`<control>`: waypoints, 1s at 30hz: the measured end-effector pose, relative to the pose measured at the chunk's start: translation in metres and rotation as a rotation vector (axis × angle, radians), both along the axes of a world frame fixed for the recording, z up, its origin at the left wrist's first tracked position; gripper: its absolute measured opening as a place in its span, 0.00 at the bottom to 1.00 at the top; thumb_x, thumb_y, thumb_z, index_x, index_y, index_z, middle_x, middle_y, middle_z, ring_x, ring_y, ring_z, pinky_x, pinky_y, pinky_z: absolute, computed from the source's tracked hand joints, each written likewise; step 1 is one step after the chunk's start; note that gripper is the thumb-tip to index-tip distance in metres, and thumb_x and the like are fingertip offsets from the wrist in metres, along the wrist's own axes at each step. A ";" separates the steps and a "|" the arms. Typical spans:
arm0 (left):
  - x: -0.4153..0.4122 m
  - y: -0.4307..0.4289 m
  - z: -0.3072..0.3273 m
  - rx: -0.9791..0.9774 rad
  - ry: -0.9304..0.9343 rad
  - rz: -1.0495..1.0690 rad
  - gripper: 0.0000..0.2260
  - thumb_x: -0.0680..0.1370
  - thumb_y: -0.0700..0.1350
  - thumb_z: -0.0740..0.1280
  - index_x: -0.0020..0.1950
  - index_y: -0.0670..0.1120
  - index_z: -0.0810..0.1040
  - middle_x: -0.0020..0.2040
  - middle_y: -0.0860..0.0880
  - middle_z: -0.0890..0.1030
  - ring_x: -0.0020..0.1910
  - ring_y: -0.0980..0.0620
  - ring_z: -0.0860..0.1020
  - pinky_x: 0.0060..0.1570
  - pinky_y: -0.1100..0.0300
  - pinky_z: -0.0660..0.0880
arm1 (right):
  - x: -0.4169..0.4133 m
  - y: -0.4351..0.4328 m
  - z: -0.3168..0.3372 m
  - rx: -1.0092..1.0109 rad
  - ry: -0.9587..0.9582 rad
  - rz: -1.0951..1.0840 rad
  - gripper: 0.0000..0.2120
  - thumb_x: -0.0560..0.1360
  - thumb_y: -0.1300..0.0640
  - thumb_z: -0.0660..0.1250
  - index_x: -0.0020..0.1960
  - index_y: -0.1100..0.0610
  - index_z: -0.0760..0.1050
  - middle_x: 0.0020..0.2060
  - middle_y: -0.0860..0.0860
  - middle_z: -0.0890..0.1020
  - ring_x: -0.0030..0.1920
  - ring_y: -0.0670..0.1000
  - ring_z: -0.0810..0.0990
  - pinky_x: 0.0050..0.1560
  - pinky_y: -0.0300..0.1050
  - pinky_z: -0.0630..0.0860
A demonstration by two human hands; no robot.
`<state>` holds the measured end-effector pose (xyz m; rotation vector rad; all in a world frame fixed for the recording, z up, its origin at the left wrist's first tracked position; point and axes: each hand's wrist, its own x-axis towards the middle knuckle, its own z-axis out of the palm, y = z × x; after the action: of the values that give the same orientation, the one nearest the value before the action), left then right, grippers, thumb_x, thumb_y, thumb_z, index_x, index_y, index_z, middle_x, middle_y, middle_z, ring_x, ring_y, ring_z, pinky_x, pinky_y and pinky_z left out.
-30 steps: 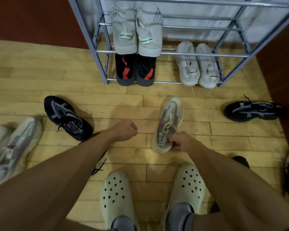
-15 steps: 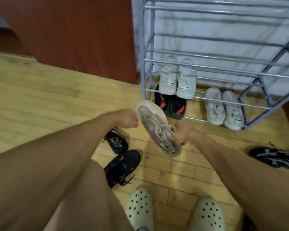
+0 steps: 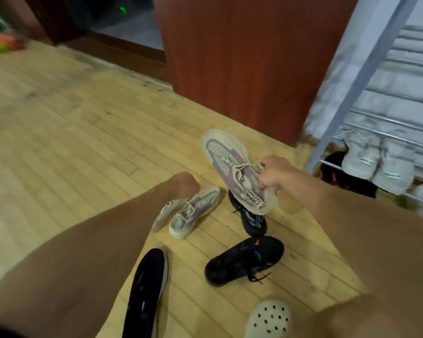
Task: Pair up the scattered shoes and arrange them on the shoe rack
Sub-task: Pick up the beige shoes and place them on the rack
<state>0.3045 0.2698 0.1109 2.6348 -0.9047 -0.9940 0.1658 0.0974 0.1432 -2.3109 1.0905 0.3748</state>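
Your right hand pinches the beige sneaker by its collar while your left hand (curled, apparently empty) reaches for its mate on the floor.

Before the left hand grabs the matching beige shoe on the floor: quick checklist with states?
1. Right hand holding beige shoe at the heel: ok.
2. Matching shoe visible on the floor: ok.
3. Left hand over that shoe, holding nothing: ok.
4. Left hand touching the shoe: cannot tell.
5. A second similar shoe lies beside it, mostly hidden by the arm; correct mate: cannot tell.
6. Free slot on the shoe rack: cannot tell, blurred.
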 end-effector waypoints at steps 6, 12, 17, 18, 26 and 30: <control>0.024 0.042 -0.106 0.109 0.100 0.187 0.06 0.80 0.41 0.56 0.50 0.43 0.72 0.43 0.47 0.72 0.36 0.54 0.69 0.28 0.68 0.63 | 0.022 0.044 -0.098 0.236 0.017 -0.139 0.21 0.70 0.61 0.74 0.62 0.60 0.75 0.54 0.57 0.82 0.49 0.57 0.82 0.50 0.53 0.82; 0.035 0.048 -0.188 0.001 0.135 0.504 0.18 0.76 0.43 0.61 0.66 0.42 0.72 0.54 0.41 0.78 0.46 0.45 0.77 0.36 0.56 0.74 | 0.008 0.052 -0.172 0.388 0.067 -0.168 0.26 0.71 0.62 0.72 0.68 0.56 0.71 0.58 0.55 0.80 0.53 0.57 0.81 0.49 0.51 0.82; 0.039 0.044 -0.247 0.074 0.086 0.715 0.21 0.75 0.48 0.62 0.65 0.39 0.71 0.62 0.40 0.75 0.60 0.40 0.75 0.57 0.49 0.77 | -0.001 0.042 -0.196 0.398 0.084 -0.160 0.26 0.71 0.62 0.73 0.67 0.55 0.73 0.55 0.55 0.81 0.49 0.55 0.81 0.46 0.51 0.83; 0.037 0.043 -0.252 0.081 0.114 0.757 0.19 0.74 0.49 0.64 0.62 0.40 0.74 0.61 0.40 0.74 0.60 0.40 0.75 0.58 0.50 0.76 | -0.003 0.040 -0.199 0.405 0.082 -0.168 0.28 0.71 0.62 0.73 0.69 0.55 0.71 0.56 0.55 0.81 0.49 0.54 0.81 0.46 0.50 0.83; 0.021 0.030 -0.258 -0.016 0.472 0.885 0.23 0.68 0.52 0.75 0.53 0.37 0.77 0.47 0.43 0.78 0.48 0.46 0.76 0.44 0.54 0.76 | -0.016 0.024 -0.193 0.425 0.091 -0.205 0.27 0.69 0.62 0.75 0.66 0.56 0.74 0.54 0.54 0.83 0.48 0.54 0.83 0.45 0.50 0.83; -0.004 0.020 -0.241 -0.085 0.645 0.956 0.13 0.67 0.38 0.76 0.47 0.36 0.77 0.41 0.41 0.80 0.41 0.46 0.80 0.43 0.53 0.81 | -0.024 0.015 -0.169 0.412 0.114 -0.217 0.30 0.69 0.63 0.75 0.68 0.57 0.72 0.60 0.56 0.80 0.53 0.57 0.82 0.46 0.50 0.83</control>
<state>0.3006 0.2896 -0.1301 2.0005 0.4138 -1.2836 0.1415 0.1123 -0.0259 -1.8106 1.1794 0.5908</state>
